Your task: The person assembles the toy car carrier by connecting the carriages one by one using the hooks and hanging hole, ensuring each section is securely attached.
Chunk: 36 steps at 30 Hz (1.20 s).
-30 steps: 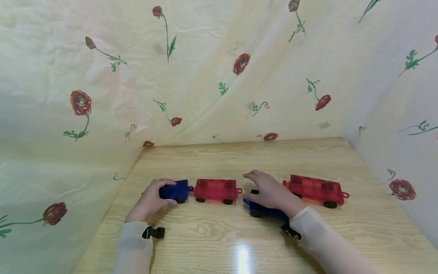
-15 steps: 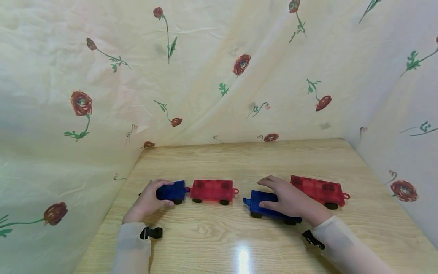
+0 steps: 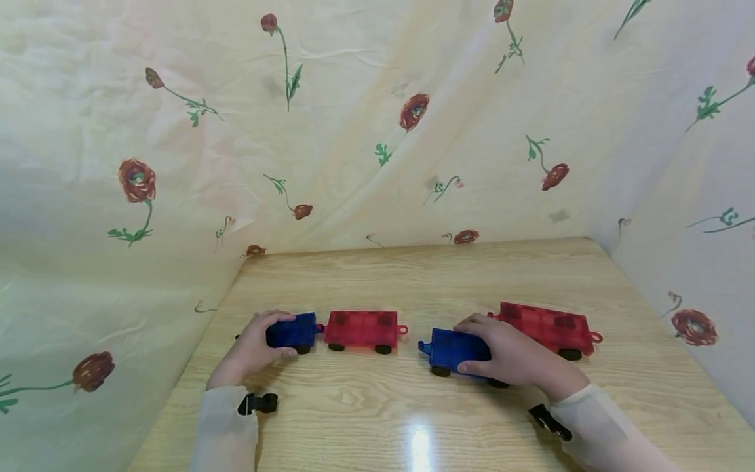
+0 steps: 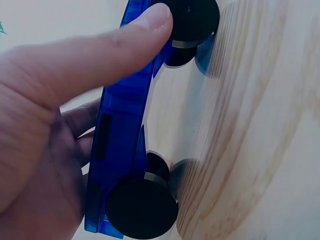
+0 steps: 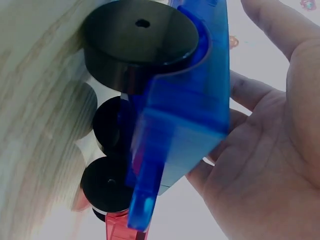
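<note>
My left hand [image 3: 253, 344] grips a blue toy train car [image 3: 299, 330] at the left, thumb along its near side above the wheels [image 4: 142, 207]. A small coupling joins its right end to a red train car [image 3: 362, 329], whose ring faces right. On the right, my right hand [image 3: 510, 347] spans the rear of a second blue train car [image 3: 453, 349], thumb at the near edge and fingers at the far one. That car's hook [image 5: 142, 207] points left, a short gap from the red car's ring. The palm hides its right end.
Behind my right hand stands another red train car [image 3: 545, 326], angled, with a ring at its right end. All the cars stand on a wooden table [image 3: 354, 419]. A flowered cloth [image 3: 342, 131] rises along the table's back and sides.
My right hand has slid rightward along the second blue car, which barely moved. My left hand has drawn the first blue car and its red car slightly left, widening the gap between the pairs.
</note>
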{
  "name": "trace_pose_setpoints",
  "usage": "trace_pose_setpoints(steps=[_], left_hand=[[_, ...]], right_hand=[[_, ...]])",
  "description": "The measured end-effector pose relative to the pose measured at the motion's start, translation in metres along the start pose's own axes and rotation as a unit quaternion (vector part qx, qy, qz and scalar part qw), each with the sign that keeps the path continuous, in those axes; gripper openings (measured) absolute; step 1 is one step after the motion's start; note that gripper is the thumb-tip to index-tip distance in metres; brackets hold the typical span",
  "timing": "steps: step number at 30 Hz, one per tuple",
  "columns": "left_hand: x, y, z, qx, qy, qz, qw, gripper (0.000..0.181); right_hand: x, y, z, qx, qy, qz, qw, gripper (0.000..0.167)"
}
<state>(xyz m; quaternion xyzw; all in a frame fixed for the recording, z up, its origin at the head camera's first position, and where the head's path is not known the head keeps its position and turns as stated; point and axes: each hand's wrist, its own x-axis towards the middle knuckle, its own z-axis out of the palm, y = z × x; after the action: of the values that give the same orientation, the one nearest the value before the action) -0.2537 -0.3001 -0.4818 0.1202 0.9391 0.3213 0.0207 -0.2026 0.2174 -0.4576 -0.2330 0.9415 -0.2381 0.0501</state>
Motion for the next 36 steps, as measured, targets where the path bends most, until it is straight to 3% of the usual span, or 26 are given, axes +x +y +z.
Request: trace_pose_setpoints(steps=[6,11,16,23,28,36], left_hand=[[0.004,0.007,0.005,-0.024,0.018,0.030,0.9991,0.082],[0.016,0.030,0.016,-0.038,0.033,0.076,0.9958,0.076],[0.025,0.063,0.033,-0.030,0.010,0.093,0.9951,0.072],[0.031,0.100,0.058,0.016,-0.032,0.094,0.9949,0.083],[0.037,0.116,0.071,0.049,-0.045,0.110,0.9917,0.089],[0.044,0.130,0.085,0.077,-0.064,0.129,0.9866,0.094]], right_hand=[[-0.001,0.000,0.000,0.006,-0.007,-0.004,0.9999,0.074],[-0.002,0.002,0.000,0.008,-0.007,-0.006,0.9999,0.076],[-0.003,0.002,0.001,0.005,-0.007,-0.006,0.9999,0.076],[-0.004,0.002,0.002,-0.010,-0.012,0.007,0.9999,0.081],[-0.005,0.000,0.002,-0.016,-0.017,0.020,0.9995,0.085],[-0.006,-0.002,0.001,-0.018,-0.013,0.015,0.9997,0.082]])
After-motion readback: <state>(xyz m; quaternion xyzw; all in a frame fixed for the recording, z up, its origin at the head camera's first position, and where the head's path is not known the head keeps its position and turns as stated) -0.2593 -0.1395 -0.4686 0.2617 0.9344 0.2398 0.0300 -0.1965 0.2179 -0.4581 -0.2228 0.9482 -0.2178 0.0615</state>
